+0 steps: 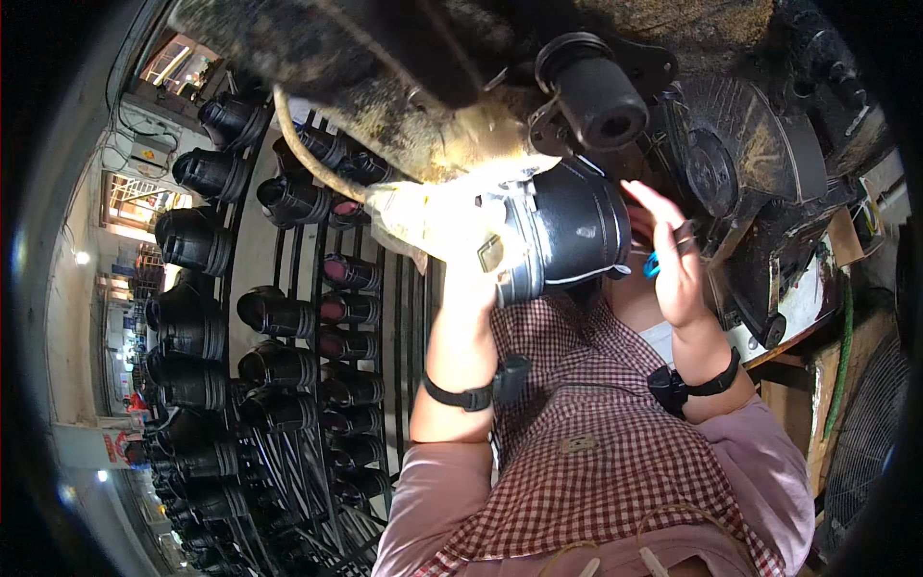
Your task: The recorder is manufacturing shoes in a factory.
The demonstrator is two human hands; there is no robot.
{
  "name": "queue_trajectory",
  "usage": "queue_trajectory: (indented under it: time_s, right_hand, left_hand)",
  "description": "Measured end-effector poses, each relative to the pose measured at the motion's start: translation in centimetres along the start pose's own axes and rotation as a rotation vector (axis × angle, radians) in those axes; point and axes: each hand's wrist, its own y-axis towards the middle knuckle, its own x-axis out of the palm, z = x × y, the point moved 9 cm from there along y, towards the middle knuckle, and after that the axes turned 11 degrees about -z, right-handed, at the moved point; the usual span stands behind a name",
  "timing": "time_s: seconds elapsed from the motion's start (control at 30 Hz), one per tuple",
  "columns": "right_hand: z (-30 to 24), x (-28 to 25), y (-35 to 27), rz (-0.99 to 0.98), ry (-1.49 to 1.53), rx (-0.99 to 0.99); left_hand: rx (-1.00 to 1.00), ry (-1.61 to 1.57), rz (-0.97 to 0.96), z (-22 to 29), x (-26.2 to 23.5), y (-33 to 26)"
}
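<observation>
A black boot point(582, 226) with pale stitching hangs at chest height under a dark machine, its ridged sole edge to the left. My left hand point(433, 221) grips it on the sole side. Harsh lamp glare washes out this hand, so its fingers barely show. On the other side, my right hand point(678, 255) is open, fingers stretched upward beside the boot's right end. Whether it touches the leather I cannot tell. A small bright-blue item point(652, 264) shows by its palm; its kind is unclear.
The grimy machine point(596, 91) with a black cylinder spans the top. At left, a tall rack point(279, 317) carries many black boots. A dark round machine part point(711, 173) stands at right, above a worktable edge point(784, 337). A wire-guarded fan point(870, 433) is at lower right.
</observation>
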Motion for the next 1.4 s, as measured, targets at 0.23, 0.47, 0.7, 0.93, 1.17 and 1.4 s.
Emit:
queue_trajectory:
  time_s: [0.23, 0.47, 0.7, 0.93, 1.17, 1.4]
  right_hand:
    - [1.2, -0.1, -1.5, 0.142, -0.025, 0.274]
    - [-2.6, 2.3, -2.6, -0.029, -0.216, 0.137]
    - [-2.6, 11.6, -0.4, -0.151, -0.313, -0.041]
    - [-2.6, 10.4, 0.5, -0.085, -0.169, 0.006]
    - [-6.0, 16.8, -1.1, -0.704, -1.050, -0.375]
    - [-5.2, 16.1, 0.4, -0.469, -0.426, -0.124]
  left_hand:
    - [0.024, 0.039, -0.061, -0.7, -1.1, 2.6]
    - [0.349, 0.007, 0.158, 1.4, -6.5, -4.9]
    - [0.666, 1.113, 0.404, 4.2, -5.0, -9.6]
    - [0.569, 0.482, 0.273, 3.6, -10.1, -10.8]
    - [0.357, -0.449, -0.235, -2.5, -9.4, -8.1]
    - [0.228, -0.460, 0.056, -3.7, -18.5, -6.0]
